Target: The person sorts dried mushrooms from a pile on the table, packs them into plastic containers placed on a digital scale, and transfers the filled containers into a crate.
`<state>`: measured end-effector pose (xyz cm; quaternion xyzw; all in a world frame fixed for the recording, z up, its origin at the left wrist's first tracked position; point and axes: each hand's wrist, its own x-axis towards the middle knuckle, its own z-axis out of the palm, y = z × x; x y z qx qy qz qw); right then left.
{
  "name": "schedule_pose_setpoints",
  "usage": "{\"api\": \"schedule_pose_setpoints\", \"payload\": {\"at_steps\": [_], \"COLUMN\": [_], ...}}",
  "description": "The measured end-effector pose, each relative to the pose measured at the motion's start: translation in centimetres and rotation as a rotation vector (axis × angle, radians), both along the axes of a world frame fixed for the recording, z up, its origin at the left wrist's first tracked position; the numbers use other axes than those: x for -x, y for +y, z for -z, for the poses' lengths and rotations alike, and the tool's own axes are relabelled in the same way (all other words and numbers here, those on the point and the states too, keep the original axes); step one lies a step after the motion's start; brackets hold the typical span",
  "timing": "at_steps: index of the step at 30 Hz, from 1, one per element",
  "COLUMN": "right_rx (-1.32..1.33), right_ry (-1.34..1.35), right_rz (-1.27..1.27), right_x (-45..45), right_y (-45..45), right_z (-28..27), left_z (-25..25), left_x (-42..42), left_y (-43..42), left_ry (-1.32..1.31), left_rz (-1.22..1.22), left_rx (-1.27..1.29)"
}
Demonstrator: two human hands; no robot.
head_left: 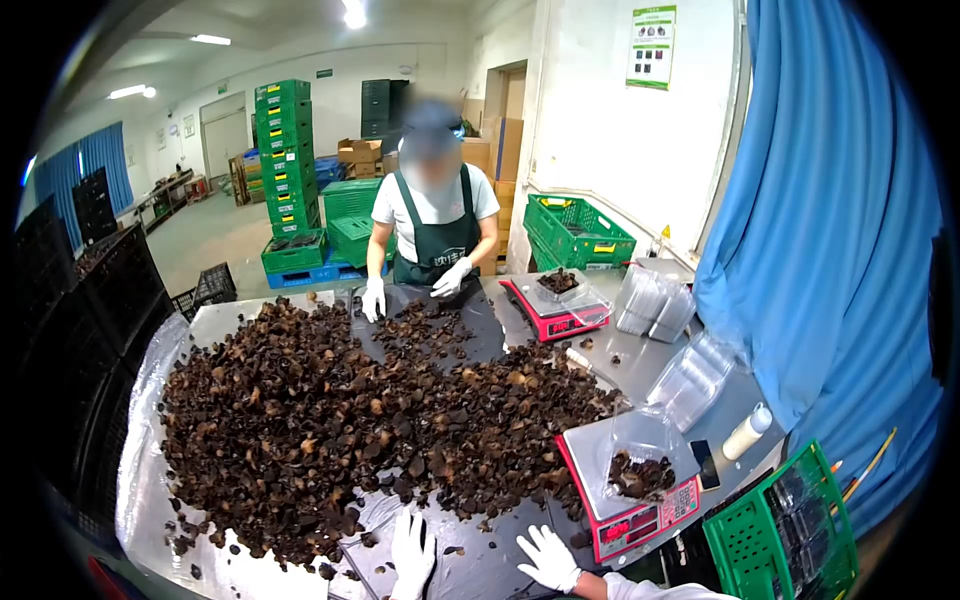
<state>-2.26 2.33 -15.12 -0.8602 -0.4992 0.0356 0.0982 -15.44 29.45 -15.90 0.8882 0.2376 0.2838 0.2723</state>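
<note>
My left hand (412,556), in a white glove, is at the near edge of a large heap of dark brown wood ear mushrooms (330,420). Its fingers are stretched out and nothing shows in them. To the right, my right hand (550,560), also gloved in white, has its fingers spread over the dark table sheet (480,560) and holds nothing visible. Just beyond it stands a red digital scale (640,524), bearing an open clear plastic box (640,432) with a few mushrooms inside.
Across the table a co-worker (435,215) in a green apron and white gloves faces the heap. A second red scale (570,325), stacked clear boxes (692,380), a white bottle (747,432) and a phone (706,464) line the right. A green crate (745,545) stands near right.
</note>
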Motion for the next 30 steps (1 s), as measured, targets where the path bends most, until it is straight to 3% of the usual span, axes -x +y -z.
{"api": "schedule_pose_setpoints", "payload": {"at_steps": [6,8,12,14,30], "right_rx": [-0.061,-0.175,-0.21,-0.124,-0.132], "right_ry": [-0.087,0.164,0.187,-0.035,0.004], "right_rz": [-0.035,0.054,0.045,-0.014,0.01], "right_x": [0.6,0.9,0.6,0.3,0.4], "right_y": [-0.1,0.1,0.1,0.0,0.1], "right_z": [0.3,0.2,-0.3,0.2,0.5], "left_z": [0.5,0.7,0.6,0.0,0.2], "left_x": [0.0,0.0,-0.1,0.0,-0.1], "left_y": [-0.2,-0.1,0.0,-0.2,-0.2], "left_ry": [0.011,0.017,0.031,0.05,0.052], "left_rz": [-0.019,-0.019,-0.003,-0.007,-0.011], "left_rx": [0.006,-0.014,-0.053,-0.046,-0.058]}}
